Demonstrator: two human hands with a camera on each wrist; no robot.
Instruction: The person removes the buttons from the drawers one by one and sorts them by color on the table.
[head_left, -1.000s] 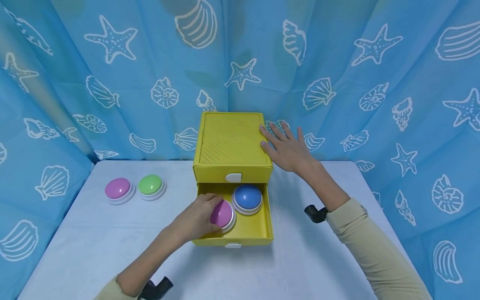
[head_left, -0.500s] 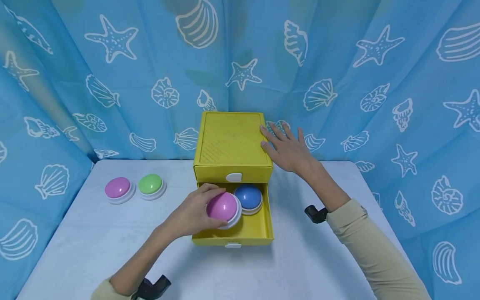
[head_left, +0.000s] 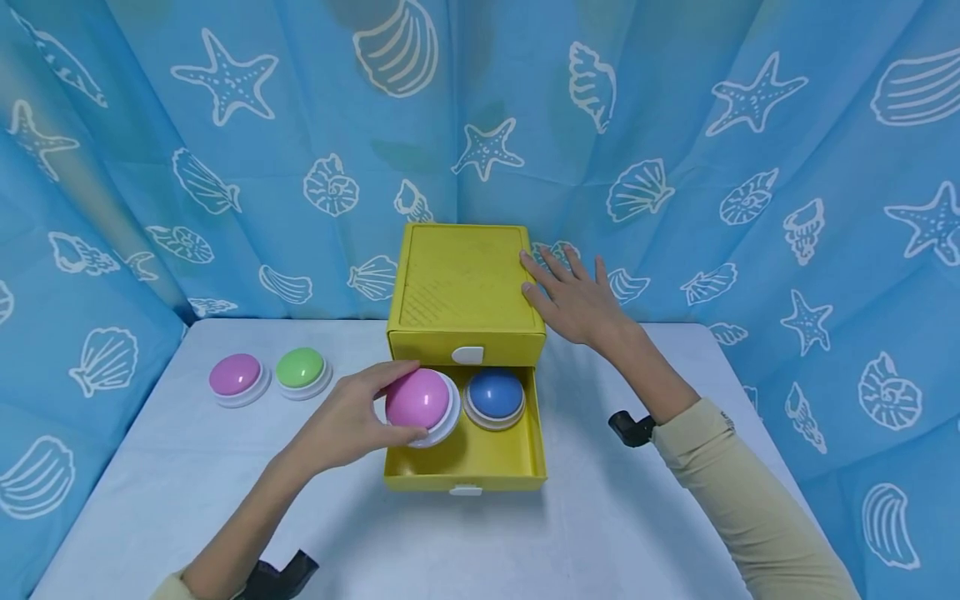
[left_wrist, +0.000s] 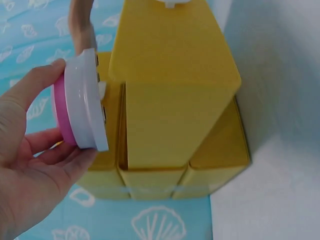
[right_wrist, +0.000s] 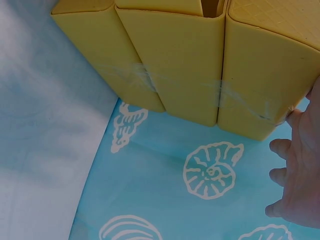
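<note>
My left hand point(head_left: 343, 423) grips a pink push button point(head_left: 417, 398), domed with a white base, by its rim between thumb and fingers. It is raised above the left side of the pulled-out yellow drawer point(head_left: 468, 454). In the left wrist view, the button's white base point(left_wrist: 82, 100) is tilted on edge, facing the drawer. A blue push button point(head_left: 496, 394) lies inside the drawer at the back right. My right hand point(head_left: 581, 304), fingers spread, rests against the top right edge of the yellow drawer box point(head_left: 465, 275); in the right wrist view its fingertips touch the box's side.
Another pink push button point(head_left: 236, 376) and a green push button point(head_left: 302, 370) stand on the white tabletop point(head_left: 225, 467) to the left. A blue shell-print curtain point(head_left: 480, 83) hangs right behind the box. The upper drawer, with a white handle point(head_left: 467, 356), is closed.
My left hand has lifted the pink push button from the drawer floor and moved it up and left, away from the blue one. My right hand stays on the box.
</note>
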